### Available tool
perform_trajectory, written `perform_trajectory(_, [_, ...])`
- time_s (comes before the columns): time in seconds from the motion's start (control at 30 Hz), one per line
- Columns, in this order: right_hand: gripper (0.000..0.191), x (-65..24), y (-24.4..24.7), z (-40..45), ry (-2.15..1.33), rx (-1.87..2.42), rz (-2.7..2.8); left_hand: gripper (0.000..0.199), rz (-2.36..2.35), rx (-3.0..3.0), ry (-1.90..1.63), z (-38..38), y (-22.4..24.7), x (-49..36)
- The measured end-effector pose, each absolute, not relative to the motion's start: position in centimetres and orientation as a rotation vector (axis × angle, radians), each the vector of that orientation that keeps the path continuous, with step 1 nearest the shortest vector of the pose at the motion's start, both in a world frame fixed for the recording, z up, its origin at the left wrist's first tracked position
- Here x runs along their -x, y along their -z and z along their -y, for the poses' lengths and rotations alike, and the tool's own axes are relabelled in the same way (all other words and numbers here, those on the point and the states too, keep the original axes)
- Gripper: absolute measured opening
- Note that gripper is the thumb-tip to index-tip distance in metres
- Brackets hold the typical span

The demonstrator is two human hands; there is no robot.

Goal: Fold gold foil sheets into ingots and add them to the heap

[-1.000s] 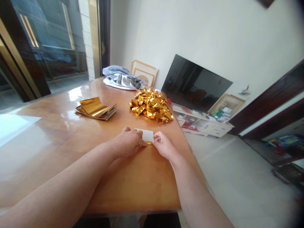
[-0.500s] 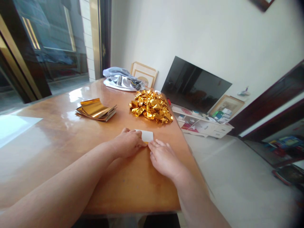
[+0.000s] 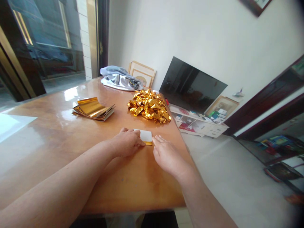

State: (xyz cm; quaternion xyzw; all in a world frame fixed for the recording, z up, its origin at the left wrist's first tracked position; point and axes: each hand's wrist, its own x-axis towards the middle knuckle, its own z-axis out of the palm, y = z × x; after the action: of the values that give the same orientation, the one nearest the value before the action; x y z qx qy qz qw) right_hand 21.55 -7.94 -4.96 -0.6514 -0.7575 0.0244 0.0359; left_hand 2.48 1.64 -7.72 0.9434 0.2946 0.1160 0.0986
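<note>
A small sheet of paper (image 3: 146,135), white on top with a gold folded strip along its near edge, lies flat on the wooden table. My left hand (image 3: 128,142) presses on the sheet's left part, fingers bent together over it and hiding that side. Just right of the sheet, my right hand (image 3: 166,153) rests with its fingers extended, its fingertips by the right edge. Beyond the sheet is a heap of folded gold foil pieces (image 3: 150,106). A stack of gold foil sheets (image 3: 92,109) lies farther left.
The glossy table (image 3: 133,186) has its right edge close to my right forearm. Grey-blue cloth (image 3: 118,77) is piled at the far end near leaning picture frames (image 3: 142,72). A white sheet (image 3: 14,125) lies at far left. A television (image 3: 192,85) stands beyond.
My right hand has moved slightly right, off the sheet's near right corner, so more of the gold strip shows. The view has shifted a little. My left hand stays on the paper.
</note>
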Motion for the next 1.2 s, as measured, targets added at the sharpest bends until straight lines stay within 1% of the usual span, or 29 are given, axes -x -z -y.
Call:
perform_trajectory(0.07, [0.05,-20.5,5.2,7.7,-0.149,1.925,2.304,0.028,-0.862,-2.807,-0.328,-1.6,7.7,-2.5])
perform_trajectory(0.17, [0.044,-19.1,5.9,7.5,-0.239,2.033,2.254,0.029,-0.857,-2.826,-0.314,-1.5,7.7,-2.4])
perform_trajectory(0.27, [0.039,-18.3,6.6,7.5,-0.209,2.086,2.258,0.029,-0.85,-2.827,-0.313,-1.6,7.8,-2.2])
perform_trajectory(0.4, [0.037,-17.9,7.2,7.6,-0.183,2.065,2.273,0.028,-0.837,-2.799,-0.313,-1.9,7.9,-1.7])
perform_trajectory(0.6, [0.053,-17.3,8.2,7.4,-0.1,2.014,2.387,0.024,-0.963,-2.728,-0.241,-2.2,6.9,-0.7])
perform_trajectory(0.73, [0.056,-17.0,8.3,7.5,-0.042,2.043,2.44,0.024,-1.065,-2.668,-0.211,-2.6,6.5,0.0])
perform_trajectory(1.0, [0.065,-16.5,6.7,7.7,-0.008,2.043,2.545,0.023,-1.164,-2.558,-0.161,-3.4,6.2,0.6])
perform_trajectory(1.2, [0.068,-16.1,6.2,7.6,0.046,2.042,2.598,0.027,-1.166,-2.504,-0.126,-4.6,7.3,0.8])
